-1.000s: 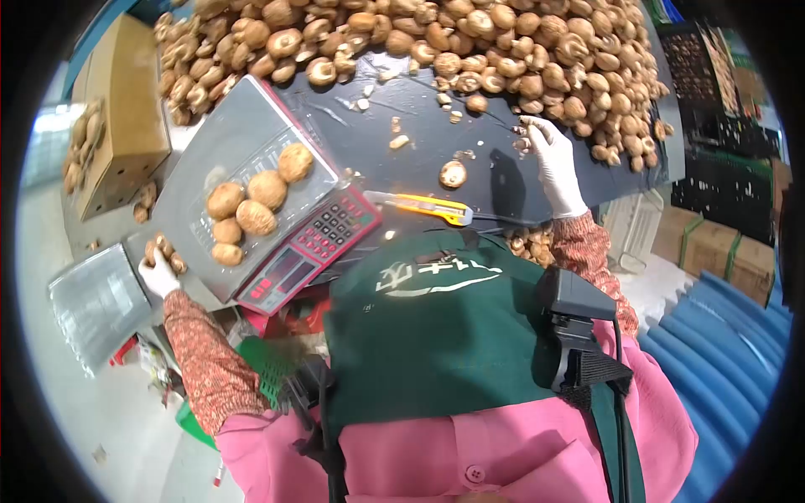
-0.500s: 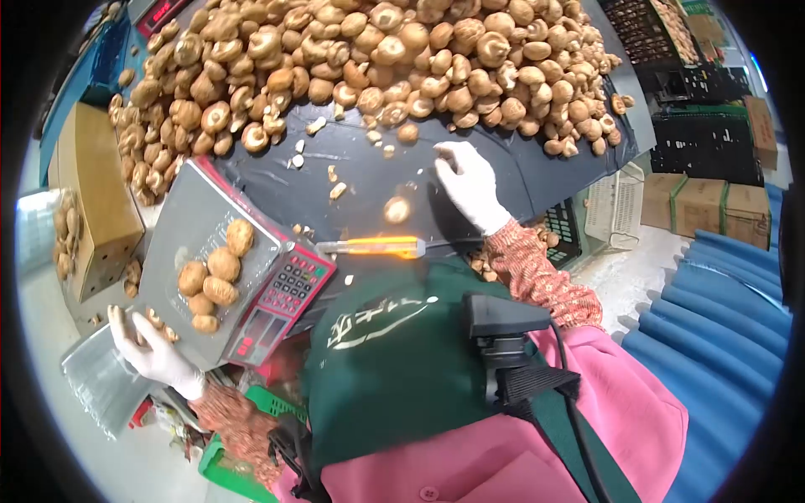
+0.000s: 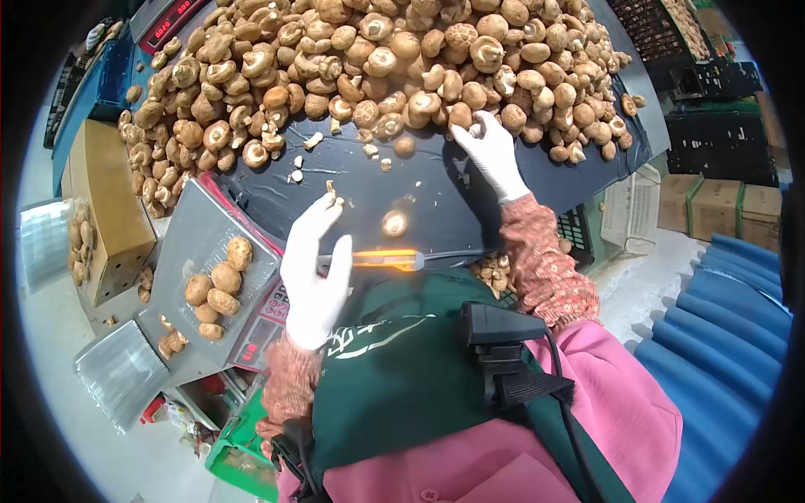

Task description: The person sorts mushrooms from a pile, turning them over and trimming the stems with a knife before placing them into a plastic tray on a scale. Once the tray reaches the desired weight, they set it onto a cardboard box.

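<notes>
My left hand [image 3: 312, 277], in a white glove, is above the near edge of the dark table covering [image 3: 419, 184], thumb and fingers apart. Its fingertips overlap a small mushroom stem piece [image 3: 330, 188]. My right hand [image 3: 495, 157], gloved too, reaches to the front edge of a big heap of shiitake mushrooms [image 3: 369, 59], its parted fingertips right at a brown mushroom [image 3: 459, 115]. One loose mushroom [image 3: 394, 222] lies between my hands. Near me rests an orange-handled cutter [image 3: 390, 260], partly behind my left hand. Several mushrooms [image 3: 223, 275] sit on the scale [image 3: 184, 243] at left.
Beyond the scale stand a cardboard box [image 3: 105, 210] and a stack of clear plastic trays [image 3: 122, 369]. A green crate [image 3: 243, 461] is below left. At right are a white basket [image 3: 629, 210], taped cartons [image 3: 721, 205] and blue corrugated sheeting [image 3: 713, 335].
My left hand has moved right, from the scale's outer edge to above the table front. My right hand has moved forward to the mushroom heap. The view has shifted slightly.
</notes>
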`<action>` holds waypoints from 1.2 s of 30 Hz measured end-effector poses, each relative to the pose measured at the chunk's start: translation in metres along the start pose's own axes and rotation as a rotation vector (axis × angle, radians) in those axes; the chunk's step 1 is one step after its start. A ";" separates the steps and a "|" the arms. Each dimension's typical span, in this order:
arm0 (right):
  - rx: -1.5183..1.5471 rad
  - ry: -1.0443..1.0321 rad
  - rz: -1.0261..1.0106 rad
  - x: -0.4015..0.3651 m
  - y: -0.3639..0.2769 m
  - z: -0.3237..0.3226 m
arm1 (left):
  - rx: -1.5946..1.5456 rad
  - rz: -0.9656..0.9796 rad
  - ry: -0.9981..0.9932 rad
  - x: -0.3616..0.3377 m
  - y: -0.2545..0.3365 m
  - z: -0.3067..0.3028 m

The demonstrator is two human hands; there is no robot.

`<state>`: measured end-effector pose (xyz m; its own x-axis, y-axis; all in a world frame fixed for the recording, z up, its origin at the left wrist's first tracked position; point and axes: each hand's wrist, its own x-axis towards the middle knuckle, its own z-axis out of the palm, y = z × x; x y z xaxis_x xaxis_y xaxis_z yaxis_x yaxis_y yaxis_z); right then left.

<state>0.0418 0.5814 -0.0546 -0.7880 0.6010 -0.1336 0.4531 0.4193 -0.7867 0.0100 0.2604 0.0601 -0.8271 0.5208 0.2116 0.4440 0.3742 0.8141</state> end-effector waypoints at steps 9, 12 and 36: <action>1.432 -0.588 0.290 -0.049 0.010 -0.015 | -0.425 -0.393 -0.219 0.016 -0.028 0.048; 1.369 -0.642 0.235 -0.061 -0.010 -0.006 | -0.743 -0.614 -0.345 0.021 -0.009 0.052; 0.531 -0.582 -0.157 -0.104 -0.084 0.003 | -1.062 -0.577 -0.143 0.000 -0.020 0.040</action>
<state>0.0840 0.4819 0.0238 -0.9832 0.0490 -0.1757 0.1760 0.0018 -0.9844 0.0155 0.2840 0.0222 -0.7348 0.5901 -0.3344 -0.5349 -0.2011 0.8206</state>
